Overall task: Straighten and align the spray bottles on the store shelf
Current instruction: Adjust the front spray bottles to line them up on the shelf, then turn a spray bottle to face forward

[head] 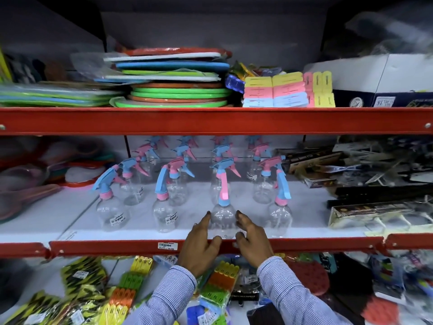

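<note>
Several clear spray bottles with pink and blue trigger heads stand in rows on the white middle shelf. The front row holds one bottle at the left, a second, a middle one and one at the right. My left hand presses the left side of the middle front bottle, thumb near its base. My right hand cups its right side. That bottle stands upright at the shelf's front edge, with its pink trigger facing me. The trigger heads in the rows point in differing directions.
A red rail with a price tag edges the shelf. Boxed goods crowd the right, plastic scoops the left. The upper shelf holds stacked coloured plates. Packets of clothes pegs hang below.
</note>
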A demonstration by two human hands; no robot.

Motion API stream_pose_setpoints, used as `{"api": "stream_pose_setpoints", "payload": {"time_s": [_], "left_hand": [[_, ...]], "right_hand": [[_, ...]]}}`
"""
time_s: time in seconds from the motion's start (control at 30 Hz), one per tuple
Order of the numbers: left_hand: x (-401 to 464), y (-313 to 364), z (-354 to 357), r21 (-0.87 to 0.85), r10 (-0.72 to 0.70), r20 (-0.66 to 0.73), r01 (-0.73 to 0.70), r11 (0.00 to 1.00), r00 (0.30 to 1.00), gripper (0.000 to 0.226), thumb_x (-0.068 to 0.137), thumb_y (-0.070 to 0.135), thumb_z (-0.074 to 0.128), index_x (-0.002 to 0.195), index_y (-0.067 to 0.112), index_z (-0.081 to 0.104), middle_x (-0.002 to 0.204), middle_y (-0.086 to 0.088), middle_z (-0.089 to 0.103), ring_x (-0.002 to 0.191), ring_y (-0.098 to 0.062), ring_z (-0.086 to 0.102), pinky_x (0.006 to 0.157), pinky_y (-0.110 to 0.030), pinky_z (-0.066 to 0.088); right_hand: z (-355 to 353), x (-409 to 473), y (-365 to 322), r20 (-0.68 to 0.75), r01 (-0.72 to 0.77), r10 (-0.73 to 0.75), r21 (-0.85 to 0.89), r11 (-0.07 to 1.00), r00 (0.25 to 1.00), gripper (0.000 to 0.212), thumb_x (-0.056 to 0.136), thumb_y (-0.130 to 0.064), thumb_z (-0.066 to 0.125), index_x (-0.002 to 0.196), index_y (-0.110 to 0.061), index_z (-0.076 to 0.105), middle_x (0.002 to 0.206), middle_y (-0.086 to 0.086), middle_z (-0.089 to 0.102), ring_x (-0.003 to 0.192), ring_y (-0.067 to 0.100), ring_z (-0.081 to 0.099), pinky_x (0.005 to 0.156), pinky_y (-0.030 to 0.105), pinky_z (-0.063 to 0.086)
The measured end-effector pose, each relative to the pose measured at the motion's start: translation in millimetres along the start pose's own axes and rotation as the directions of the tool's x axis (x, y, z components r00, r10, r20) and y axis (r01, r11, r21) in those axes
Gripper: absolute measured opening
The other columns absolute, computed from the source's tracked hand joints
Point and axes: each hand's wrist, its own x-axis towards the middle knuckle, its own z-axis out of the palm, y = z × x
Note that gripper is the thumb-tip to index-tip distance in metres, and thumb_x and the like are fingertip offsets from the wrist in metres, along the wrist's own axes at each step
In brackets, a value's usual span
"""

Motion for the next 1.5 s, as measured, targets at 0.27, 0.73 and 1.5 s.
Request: {"api": "stream_pose_setpoints", "payload": {"time_s": [0.27, 0.73, 1.5], "left_hand": [[-26.5, -6.1, -10.1, 0.269, 0.125, -0.087, -0.098, 0.958, 0.988, 0.069, 0.088, 0.048, 0.037, 0.150, 0.024, 0.018, 0.158, 0.001, 0.026, 0.147, -0.017, 0.022, 0.122, -0.039, 0.016], [-79.1, -57.2, -89.6, 0.663, 0.069, -0.207, 0.088, 0.744, 0.976, 0.082, 0.091, 0.056, 0.033, 0.151, 0.014, -0.004, 0.163, -0.008, -0.009, 0.149, -0.028, -0.014, 0.118, -0.062, -0.003], [5.4, -96.2, -128.9, -0.035, -0.009, 0.082, 0.012, 0.999, 0.997, 0.086, 0.083, 0.041, 0.051, 0.152, 0.014, 0.006, 0.160, -0.004, 0.019, 0.144, -0.020, 0.028, 0.106, -0.020, 0.024]], "right_hand": [[0.2, -30.5, -7.4, -0.177, 0.137, -0.151, -0.088, 0.987, 0.973, 0.067, 0.086, -0.015, 0.050, 0.147, -0.024, 0.023, 0.151, -0.002, 0.036, 0.135, 0.015, 0.040, 0.108, 0.026, 0.035], [82.4, -35.1, -52.6, 0.065, 0.506, -0.533, -0.429, 0.748, 0.844, 0.067, 0.089, -0.023, 0.038, 0.149, -0.012, 0.010, 0.160, 0.006, 0.009, 0.149, 0.019, 0.004, 0.118, 0.038, 0.011], [125.9, 26.7, -108.1, 0.040, -0.018, 0.019, -0.033, 0.999, 0.999, 0.071, 0.089, -0.019, 0.052, 0.149, -0.018, 0.015, 0.153, 0.005, 0.034, 0.135, 0.022, 0.042, 0.109, 0.031, 0.037]]}}
